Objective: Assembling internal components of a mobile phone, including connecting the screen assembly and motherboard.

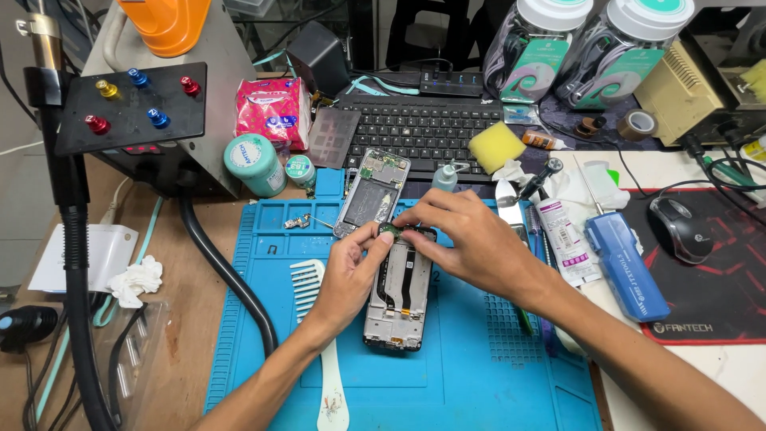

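While pinching a small circuit board (pixel 391 230) at the phone frame's (pixel 396 295) top edge — both hands, left (pixel 351 271) and right (pixel 463 235).

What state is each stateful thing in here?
Opened phone: back off, flat on blue mat.
Small circuit board: pinched over the phone's top end.
Left hand: gripping the board.
Right hand: fingers on the board.
Second phone frame: opened, lying apart.
Round tin: lid on.
Two jars: lids on.

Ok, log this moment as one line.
left hand: pinching small circuit board | right hand: on board | opened phone frame on blue mat
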